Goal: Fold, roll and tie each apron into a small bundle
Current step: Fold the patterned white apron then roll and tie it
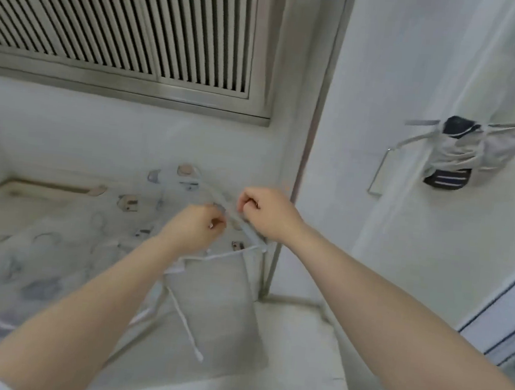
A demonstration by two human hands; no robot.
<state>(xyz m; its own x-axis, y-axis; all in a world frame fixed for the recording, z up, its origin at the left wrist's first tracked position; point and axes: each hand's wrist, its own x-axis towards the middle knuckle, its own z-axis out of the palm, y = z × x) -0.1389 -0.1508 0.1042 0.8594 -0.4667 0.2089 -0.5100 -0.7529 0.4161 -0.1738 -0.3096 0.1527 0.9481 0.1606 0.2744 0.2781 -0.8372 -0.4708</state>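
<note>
Grey louvred vent (122,21) is filling the wall above the bench (297,356), and a patterned cloth (55,254) is lying over the bench's left side. You are working on a grey apron (217,301) lying by the bench's back right corner, its white tie (187,326) trailing across it. Your left hand (194,229) and right hand (264,211) are each pinching a strap (252,235), fingers curled. Another bundle (461,154) is hanging on a hook on the right wall.
</note>
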